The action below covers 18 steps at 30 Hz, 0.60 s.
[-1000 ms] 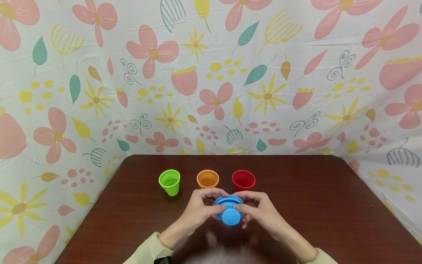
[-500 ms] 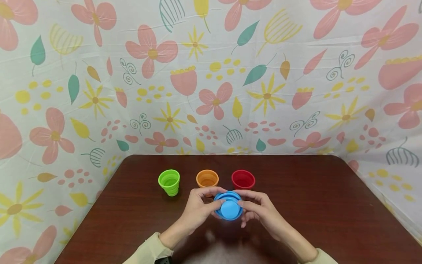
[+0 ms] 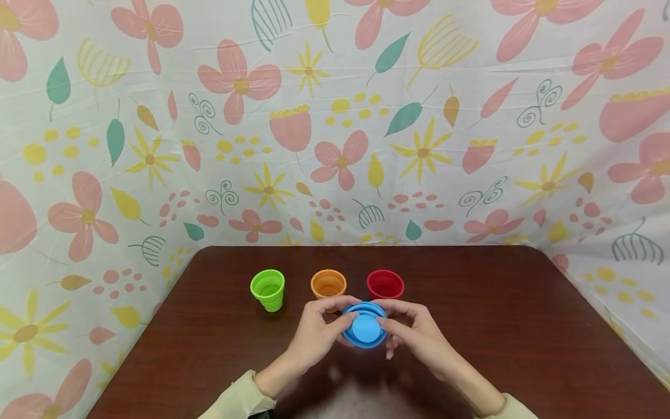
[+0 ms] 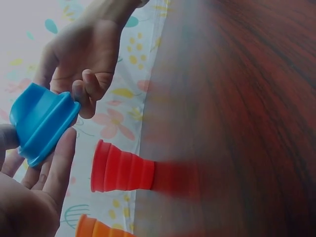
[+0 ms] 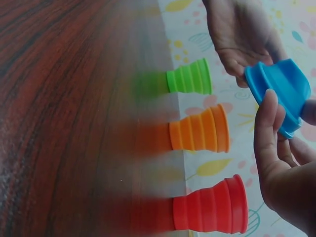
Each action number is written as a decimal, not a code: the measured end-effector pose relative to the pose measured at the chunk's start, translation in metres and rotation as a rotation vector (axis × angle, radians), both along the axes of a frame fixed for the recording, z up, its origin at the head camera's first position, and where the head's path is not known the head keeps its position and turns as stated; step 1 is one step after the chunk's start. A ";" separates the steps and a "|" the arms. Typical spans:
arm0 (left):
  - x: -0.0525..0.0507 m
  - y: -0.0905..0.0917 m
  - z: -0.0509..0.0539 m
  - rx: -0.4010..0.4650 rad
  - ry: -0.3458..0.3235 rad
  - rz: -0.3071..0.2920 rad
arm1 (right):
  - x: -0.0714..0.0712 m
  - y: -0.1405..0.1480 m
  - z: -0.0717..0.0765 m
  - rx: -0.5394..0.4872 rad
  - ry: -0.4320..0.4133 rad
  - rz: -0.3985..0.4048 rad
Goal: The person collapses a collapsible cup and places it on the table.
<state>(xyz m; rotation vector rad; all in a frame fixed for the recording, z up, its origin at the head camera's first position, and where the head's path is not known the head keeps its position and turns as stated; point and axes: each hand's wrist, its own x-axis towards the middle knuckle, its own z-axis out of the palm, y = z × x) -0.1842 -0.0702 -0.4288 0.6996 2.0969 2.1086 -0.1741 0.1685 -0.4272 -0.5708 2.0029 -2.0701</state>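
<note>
Grip closed: left hand [image 3: 320,327] and right hand [image 3: 419,333] pinch the blue cup [image 3: 366,329]; I log red cup [image 3: 385,285] at its one o'clock, orange cup [image 3: 328,286] eleven, green cup [image 3: 268,294] ten.

I see both forearms [image 3: 281,371] slanting inward, bringing the left hand [image 3: 316,330] and right hand [image 3: 421,337] close together, almost mirrored. Each pinches, thumb on the near side, index finger reaching across the far side; the right hand's lower fingers curl loosely.
</note>
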 end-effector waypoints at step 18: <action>-0.003 -0.009 -0.003 0.136 -0.066 -0.172 | 0.003 -0.002 0.003 0.001 -0.009 -0.072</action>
